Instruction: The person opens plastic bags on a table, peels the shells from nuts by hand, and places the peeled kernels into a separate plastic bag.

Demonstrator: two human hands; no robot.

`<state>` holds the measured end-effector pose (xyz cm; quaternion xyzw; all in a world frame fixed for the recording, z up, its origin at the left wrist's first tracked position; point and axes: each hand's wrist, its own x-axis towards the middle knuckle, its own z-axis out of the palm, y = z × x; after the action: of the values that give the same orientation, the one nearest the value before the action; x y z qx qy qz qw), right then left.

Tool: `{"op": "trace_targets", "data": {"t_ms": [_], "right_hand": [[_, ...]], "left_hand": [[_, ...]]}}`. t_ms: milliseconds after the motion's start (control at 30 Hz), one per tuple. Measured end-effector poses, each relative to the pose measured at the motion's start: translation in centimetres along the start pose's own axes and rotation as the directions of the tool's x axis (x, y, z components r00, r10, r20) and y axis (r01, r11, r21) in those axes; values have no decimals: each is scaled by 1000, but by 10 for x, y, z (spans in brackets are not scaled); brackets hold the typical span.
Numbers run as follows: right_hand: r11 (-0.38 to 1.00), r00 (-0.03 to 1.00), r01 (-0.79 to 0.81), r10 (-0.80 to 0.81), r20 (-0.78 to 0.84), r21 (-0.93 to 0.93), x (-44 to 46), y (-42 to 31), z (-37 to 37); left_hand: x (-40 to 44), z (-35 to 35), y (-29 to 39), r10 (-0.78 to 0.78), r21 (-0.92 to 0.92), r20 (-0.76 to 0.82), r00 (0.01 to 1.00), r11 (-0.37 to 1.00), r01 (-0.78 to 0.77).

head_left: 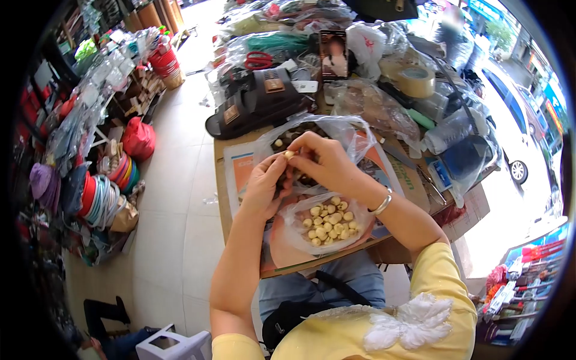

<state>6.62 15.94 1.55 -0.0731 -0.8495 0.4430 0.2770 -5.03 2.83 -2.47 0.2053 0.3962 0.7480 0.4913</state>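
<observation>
My left hand [267, 186] and my right hand [324, 159] meet over the table, their fingertips closed around one small pale nut [289, 155]. Its exact kind is unclear; it looks peeled. Behind and below my fingers lies an open clear plastic bag [354, 127] with dark pieces inside and a pale nut among them. Nearer my body, a second plastic bag [290, 223] lies open, holding several cream-coloured round nuts [333, 221]. Both bags rest on a printed orange-and-white sheet [282, 252]. Whether my right fingers also hold a small tool cannot be seen.
Black sandals [255, 102] sit at the table's left back, near red-handled scissors [258, 60]. Tape rolls [416, 81], a boxed item [333, 55] and plastic-wrapped goods crowd the back. A knife [399, 155] lies at right. A plastic stool [174, 344] stands on the floor.
</observation>
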Motion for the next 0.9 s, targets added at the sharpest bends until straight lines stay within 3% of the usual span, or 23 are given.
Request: {"op": "trace_targets", "data": {"t_ms": [133,200,267,367,400,467,533,600,733,833,900], "right_hand": [[995,997,-58,54,55,79,-9,-7,-13],[999,990,-25,20,140,32,-19,-15,-32],[998,862,-17,46,504,-61,-29,-24,-49],[992,779,-55,115,617,-116,-35,-25,-55],[992,777,-56,117,618,-116,-34,-18,-52],[998,912,-58,50,408,9,-26,4,-41],[994,931,-75,96,353,-73,-9,12,-38],[886,975,186,-113,192,-424,6,33,-31],[729,988,57,55,141,-682,25,46,-22],[701,954,54,175,245,-711,38,44,-25],[654,945,20,235,229,-756,46,35,-22]], "left_hand": [[-1,0,6,-11,-33,-7,1000,999,11],[1,-4,7,-5,-58,-18,1000,998,4],[2,-9,9,-37,-172,19,999,984,40],[6,-20,7,10,-294,85,996,956,16],[6,-21,7,9,-296,84,996,955,16],[5,-20,9,25,-356,88,996,934,8],[5,-21,7,22,-374,79,997,927,10],[8,-24,5,19,-389,73,997,921,11],[11,-28,2,21,-419,56,998,908,4],[11,-28,1,18,-422,56,998,906,7],[11,-28,1,20,-423,60,998,906,7]]}}
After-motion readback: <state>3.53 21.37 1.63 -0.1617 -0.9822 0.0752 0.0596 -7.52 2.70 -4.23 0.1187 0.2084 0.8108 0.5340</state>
